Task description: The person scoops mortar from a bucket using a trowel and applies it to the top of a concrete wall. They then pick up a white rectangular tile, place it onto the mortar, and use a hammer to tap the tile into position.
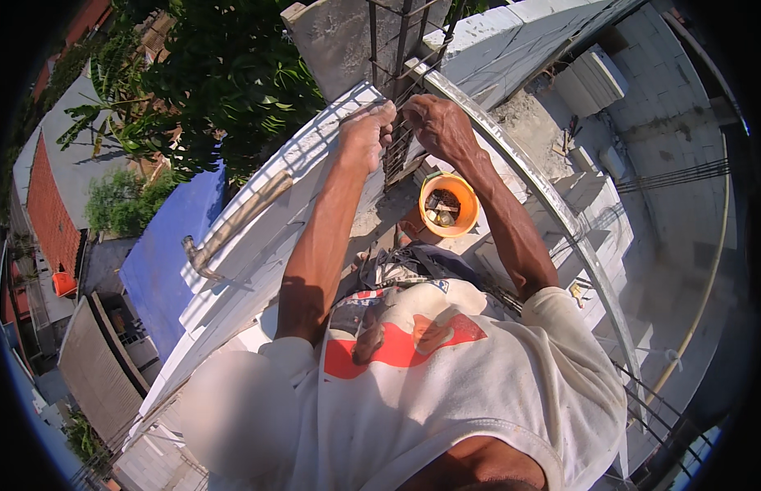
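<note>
My left hand [367,137] is closed beside the upright steel rebar cage [403,49], its thumb and fingers curled together. On the cage's other side, my right hand [440,124] is closed too, with the knuckles bent and the fingertips turned toward the left hand. Whatever lies between the fingers of either hand is too small or hidden to make out. A claw hammer [248,214] lies on top of the pale block wall [270,245], left of my left forearm. Below my right hand stands an orange bucket [470,219] with dark small pieces inside.
A grey panel [335,49] leans behind the cage. One long pale bar [552,200] runs from the cage down the right side. Stacked blocks [591,80] stand farther right. Left of the wall, roofs [53,200] and trees [225,74] show far below.
</note>
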A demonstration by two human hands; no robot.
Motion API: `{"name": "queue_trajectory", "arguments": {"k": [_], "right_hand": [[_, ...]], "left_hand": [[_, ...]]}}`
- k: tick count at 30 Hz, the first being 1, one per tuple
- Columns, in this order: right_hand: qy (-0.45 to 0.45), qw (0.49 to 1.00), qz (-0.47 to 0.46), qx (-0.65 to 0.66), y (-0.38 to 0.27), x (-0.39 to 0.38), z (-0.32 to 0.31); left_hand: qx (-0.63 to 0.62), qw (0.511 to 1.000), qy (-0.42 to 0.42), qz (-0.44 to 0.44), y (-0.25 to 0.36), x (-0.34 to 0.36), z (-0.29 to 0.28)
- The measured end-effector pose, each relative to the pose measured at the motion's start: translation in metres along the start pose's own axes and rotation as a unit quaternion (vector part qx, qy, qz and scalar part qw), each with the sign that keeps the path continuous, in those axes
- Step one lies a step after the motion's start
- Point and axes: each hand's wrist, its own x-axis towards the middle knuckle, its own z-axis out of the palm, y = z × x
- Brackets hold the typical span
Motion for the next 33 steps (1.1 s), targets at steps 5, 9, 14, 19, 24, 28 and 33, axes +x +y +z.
{"name": "queue_trajectory", "arguments": {"k": [5, 9, 14, 19, 24, 28, 33], "right_hand": [[-0.008, 1.000, -0.003, -0.021, 0.017, 0.009, 0.005], [0.012, 0.999, -0.027, -0.034, 0.024, 0.016, 0.007], [0.054, 0.997, -0.048, -0.039, 0.034, 0.024, 0.011], [0.081, 0.994, -0.056, -0.046, 0.038, 0.022, 0.017], [0.090, 0.993, -0.065, -0.050, 0.042, 0.018, 0.019], [0.097, 0.992, -0.066, -0.040, 0.050, 0.016, 0.026], [0.110, 0.994, -0.007, 0.005, 0.052, 0.013, 0.044]], "left_hand": [[0.271, 0.957, 0.055, 0.082, 0.016, -0.017, 0.009], [0.503, 0.812, 0.061, 0.290, 0.031, -0.004, 0.002], [0.604, 0.718, 0.045, 0.342, 0.035, 0.017, -0.013], [0.697, 0.650, 0.025, 0.303, 0.037, 0.025, -0.019], [0.696, 0.643, 0.030, 0.317, 0.034, 0.036, -0.028], [0.713, 0.583, 0.042, 0.387, 0.036, 0.036, -0.029], [0.488, 0.863, -0.002, 0.131, 0.053, 0.010, -0.016]]}}
